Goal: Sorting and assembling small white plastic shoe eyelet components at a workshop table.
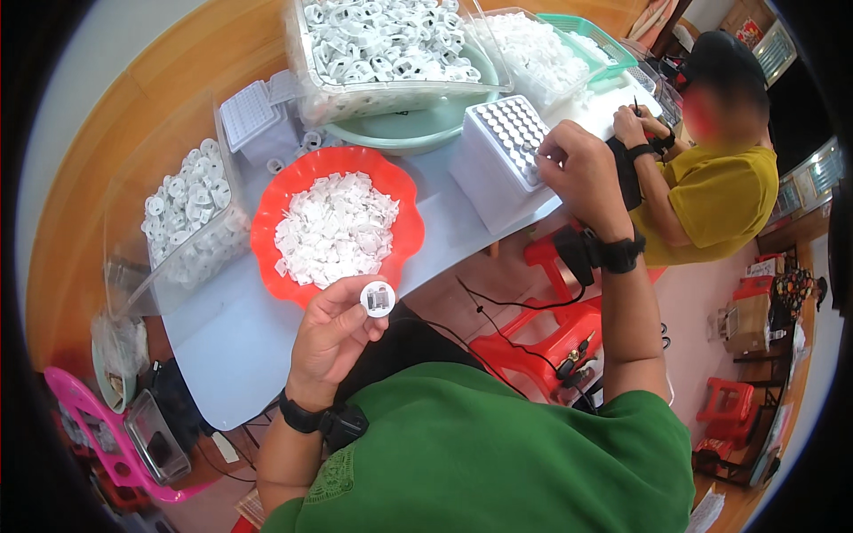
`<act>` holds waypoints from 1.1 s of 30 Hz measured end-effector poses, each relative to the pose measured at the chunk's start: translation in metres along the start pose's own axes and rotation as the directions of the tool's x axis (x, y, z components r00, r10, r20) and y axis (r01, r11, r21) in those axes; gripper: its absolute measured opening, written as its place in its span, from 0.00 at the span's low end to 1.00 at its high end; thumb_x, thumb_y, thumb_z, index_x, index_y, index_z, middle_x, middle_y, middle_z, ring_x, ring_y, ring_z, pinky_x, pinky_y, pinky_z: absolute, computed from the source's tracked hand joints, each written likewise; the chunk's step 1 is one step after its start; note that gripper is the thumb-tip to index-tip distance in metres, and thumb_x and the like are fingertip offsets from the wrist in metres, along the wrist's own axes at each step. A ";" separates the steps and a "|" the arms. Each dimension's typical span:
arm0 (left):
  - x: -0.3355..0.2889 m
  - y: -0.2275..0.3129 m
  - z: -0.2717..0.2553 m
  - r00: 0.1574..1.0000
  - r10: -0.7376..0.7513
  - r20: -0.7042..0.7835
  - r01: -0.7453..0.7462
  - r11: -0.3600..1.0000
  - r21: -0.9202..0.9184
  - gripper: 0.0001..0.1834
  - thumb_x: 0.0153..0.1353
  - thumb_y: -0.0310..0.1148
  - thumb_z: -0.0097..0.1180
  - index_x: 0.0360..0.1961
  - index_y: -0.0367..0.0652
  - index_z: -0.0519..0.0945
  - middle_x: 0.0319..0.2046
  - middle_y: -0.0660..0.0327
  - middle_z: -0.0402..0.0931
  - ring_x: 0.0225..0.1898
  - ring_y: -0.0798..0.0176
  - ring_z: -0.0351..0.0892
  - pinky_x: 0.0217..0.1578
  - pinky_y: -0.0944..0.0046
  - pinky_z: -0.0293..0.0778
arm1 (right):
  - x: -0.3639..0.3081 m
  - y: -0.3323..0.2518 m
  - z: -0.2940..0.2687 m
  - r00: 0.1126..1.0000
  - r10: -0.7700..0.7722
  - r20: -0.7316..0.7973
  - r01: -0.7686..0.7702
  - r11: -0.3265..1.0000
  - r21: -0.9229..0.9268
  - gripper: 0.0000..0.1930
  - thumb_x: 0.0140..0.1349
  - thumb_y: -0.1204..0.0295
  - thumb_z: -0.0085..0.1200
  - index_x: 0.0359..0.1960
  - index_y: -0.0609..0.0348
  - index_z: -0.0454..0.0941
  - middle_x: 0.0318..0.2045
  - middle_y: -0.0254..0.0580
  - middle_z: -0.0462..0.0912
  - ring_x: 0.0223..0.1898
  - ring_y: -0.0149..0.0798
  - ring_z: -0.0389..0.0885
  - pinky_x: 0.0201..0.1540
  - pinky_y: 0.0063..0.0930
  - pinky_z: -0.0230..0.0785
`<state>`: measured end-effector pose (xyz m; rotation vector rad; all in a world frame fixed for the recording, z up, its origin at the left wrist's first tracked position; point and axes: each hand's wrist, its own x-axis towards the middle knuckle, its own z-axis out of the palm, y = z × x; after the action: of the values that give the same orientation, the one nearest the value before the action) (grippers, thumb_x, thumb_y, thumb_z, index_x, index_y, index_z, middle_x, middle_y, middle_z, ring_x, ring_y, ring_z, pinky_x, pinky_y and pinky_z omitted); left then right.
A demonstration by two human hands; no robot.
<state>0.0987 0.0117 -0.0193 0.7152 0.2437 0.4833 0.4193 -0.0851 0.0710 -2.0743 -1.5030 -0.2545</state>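
My left hand pinches a small round white plastic piece with dark parts inside, held up at the near edge of a red wavy-rimmed bowl. Small flat white pieces fill that bowl. To the right, my right hand is closed, its fingertips bent down at the right edge of a white tray stack. Rows of round white-topped pieces stand in the top tray. Whatever lies between the right fingertips is hidden.
A clear bin heaped with white parts rests on a pale green basin at the back. Another clear bin stands left. On the right, a person in yellow works at the table beside red stools.
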 end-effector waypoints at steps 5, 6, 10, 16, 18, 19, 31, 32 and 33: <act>-0.005 -0.002 -0.002 1.000 0.024 -0.021 -0.024 0.999 -0.031 0.17 0.62 0.24 0.52 0.52 0.34 0.73 0.41 0.56 0.77 0.36 0.66 0.77 0.34 0.71 0.74 | -0.022 -0.062 -0.009 0.996 -0.085 -0.028 0.090 0.954 0.284 0.05 0.46 0.82 0.55 0.23 0.61 0.72 0.23 0.40 0.75 0.23 0.41 0.77 0.24 0.27 0.69; -0.003 -0.004 -0.002 1.000 0.013 -0.012 -0.014 0.999 -0.043 0.17 0.62 0.24 0.52 0.52 0.34 0.73 0.42 0.56 0.77 0.36 0.66 0.78 0.34 0.71 0.74 | -0.028 -0.074 -0.005 0.974 -0.222 -0.039 0.221 0.913 0.343 0.07 0.44 0.84 0.56 0.23 0.61 0.71 0.22 0.39 0.73 0.22 0.38 0.76 0.23 0.25 0.68; -0.002 -0.006 0.006 1.000 0.006 0.015 -0.005 0.999 -0.031 0.17 0.61 0.26 0.53 0.51 0.34 0.74 0.42 0.56 0.78 0.37 0.66 0.78 0.36 0.71 0.74 | -0.052 -0.117 0.032 0.903 -0.430 -0.023 0.374 0.756 0.537 0.10 0.39 0.81 0.59 0.23 0.59 0.70 0.23 0.40 0.70 0.23 0.44 0.74 0.22 0.34 0.66; -0.014 -0.004 0.004 1.000 0.024 -0.019 -0.023 0.999 0.032 0.17 0.60 0.26 0.55 0.51 0.33 0.74 0.41 0.57 0.78 0.38 0.66 0.78 0.38 0.69 0.75 | -0.062 -0.130 0.064 0.841 -0.535 -0.078 0.495 0.703 0.510 0.10 0.40 0.81 0.60 0.25 0.60 0.72 0.24 0.39 0.72 0.23 0.40 0.74 0.20 0.30 0.66; -0.016 -0.004 0.005 0.999 0.036 -0.039 -0.035 0.998 0.043 0.17 0.60 0.25 0.54 0.51 0.33 0.74 0.41 0.57 0.78 0.39 0.65 0.78 0.38 0.69 0.75 | -0.064 -0.131 0.066 0.836 -0.544 -0.073 0.519 0.742 0.424 0.10 0.39 0.81 0.60 0.25 0.61 0.72 0.24 0.39 0.72 0.23 0.39 0.74 0.20 0.30 0.66; -0.016 -0.005 0.005 0.998 0.045 -0.054 -0.042 0.997 0.058 0.16 0.60 0.24 0.54 0.50 0.33 0.74 0.40 0.57 0.78 0.39 0.65 0.78 0.39 0.68 0.75 | -0.066 -0.133 0.068 0.834 -0.547 -0.071 0.521 0.740 0.426 0.10 0.39 0.81 0.60 0.25 0.61 0.72 0.24 0.39 0.72 0.23 0.39 0.74 0.20 0.30 0.66; -0.015 -0.009 0.008 0.995 0.064 -0.080 -0.049 0.984 0.172 0.15 0.59 0.20 0.53 0.48 0.32 0.75 0.39 0.56 0.79 0.37 0.65 0.79 0.38 0.68 0.76 | -0.074 -0.131 0.067 0.831 -0.557 0.009 0.522 0.785 0.333 0.08 0.40 0.81 0.57 0.24 0.63 0.73 0.24 0.40 0.71 0.24 0.39 0.74 0.21 0.30 0.67; -0.012 -0.011 0.010 0.994 0.032 -0.105 -0.014 0.985 0.170 0.15 0.59 0.19 0.52 0.48 0.32 0.75 0.39 0.55 0.79 0.37 0.65 0.79 0.38 0.68 0.76 | -0.073 -0.130 0.064 0.825 -0.565 0.020 0.519 0.771 0.368 0.08 0.41 0.81 0.57 0.26 0.63 0.73 0.24 0.40 0.72 0.24 0.40 0.74 0.22 0.31 0.67; -0.012 -0.011 0.011 0.996 0.024 -0.082 -0.010 0.986 0.166 0.15 0.59 0.19 0.52 0.48 0.32 0.75 0.39 0.55 0.79 0.37 0.65 0.79 0.38 0.68 0.76 | -0.073 -0.129 0.062 0.820 -0.572 0.031 0.514 0.758 0.400 0.08 0.41 0.81 0.56 0.27 0.64 0.73 0.25 0.41 0.72 0.25 0.41 0.74 0.23 0.32 0.68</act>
<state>0.0965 -0.0079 -0.0180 0.8603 0.3592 0.5139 0.2643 -0.0831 0.0287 -1.3382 -2.0520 -0.0120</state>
